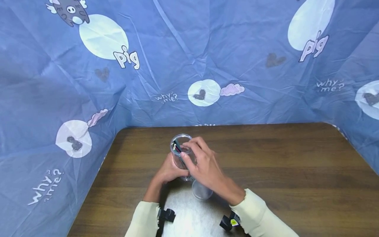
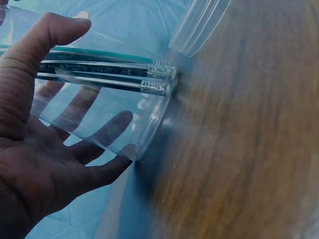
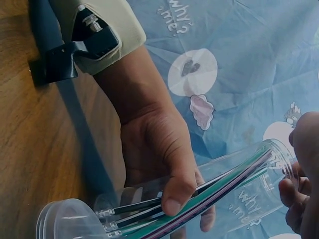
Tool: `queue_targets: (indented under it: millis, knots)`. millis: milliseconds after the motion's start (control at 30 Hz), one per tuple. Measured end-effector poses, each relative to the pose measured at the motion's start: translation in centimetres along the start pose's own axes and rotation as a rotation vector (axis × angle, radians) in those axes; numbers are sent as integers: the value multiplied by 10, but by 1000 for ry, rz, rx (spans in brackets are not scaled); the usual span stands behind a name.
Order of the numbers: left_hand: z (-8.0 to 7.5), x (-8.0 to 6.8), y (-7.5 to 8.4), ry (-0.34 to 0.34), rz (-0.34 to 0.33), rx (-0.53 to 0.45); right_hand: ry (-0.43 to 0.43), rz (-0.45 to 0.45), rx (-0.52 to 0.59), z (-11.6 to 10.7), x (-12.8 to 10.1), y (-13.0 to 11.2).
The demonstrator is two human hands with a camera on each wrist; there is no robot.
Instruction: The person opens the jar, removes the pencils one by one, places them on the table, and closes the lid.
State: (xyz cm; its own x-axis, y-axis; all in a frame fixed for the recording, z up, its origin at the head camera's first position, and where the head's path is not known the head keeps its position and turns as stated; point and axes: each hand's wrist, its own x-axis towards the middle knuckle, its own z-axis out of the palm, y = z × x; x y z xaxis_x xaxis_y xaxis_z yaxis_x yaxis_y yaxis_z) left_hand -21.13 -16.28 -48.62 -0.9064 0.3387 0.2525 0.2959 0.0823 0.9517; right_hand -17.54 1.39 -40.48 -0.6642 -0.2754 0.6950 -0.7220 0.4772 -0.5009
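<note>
Nearest: cream sleeves (image 1: 142, 219) w/ blk wrist cams (image 1: 169, 215). Next, clear round lid (image 1: 202, 190) lay on wood tbl (image 1: 281, 171), nr jar's base. L hand (image 1: 171, 169) gripped clear jar (image 1: 178, 160), fingers & thumb curled round its side. R hand (image 1: 203, 161) was at jar's rim; couldn't tell if fingers pinched anything. Pencils (image 2: 104, 68) leaned inside jar, ferrule ends down. Bkgd: blue printed cloth (image 1: 165, 72).

We see a brown, wood-grained tabletop (image 1: 281, 164) and, on its far side, a blue cloth (image 1: 237, 42) printed with white ovals, grey hearts, pink clouds and white lettering. Both sleeves (image 1: 257, 210) are pale cream. The clear jar (image 2: 112, 102) shows us green, black and purplish pencils (image 2: 109, 68) with silvery ends; the near lid (image 3: 70, 221) is translucent whitish.
</note>
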Motion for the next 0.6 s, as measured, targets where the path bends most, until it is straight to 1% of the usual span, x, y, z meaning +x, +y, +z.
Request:
queue_targets:
  millis: [67,233,400,600]
  knots:
    - [0,1,0,-5,-3,-1,-21,9,-16,0,0,0]
    - [-1,2,2,6,-5,11,-60,31,-73,1,2,-3]
    - [-3,2,1,12,-2,44,-80,53,-119,3,2,-5]
    - [-2,-1,2,3,11,79,-88,69,-136,6,0,-6]
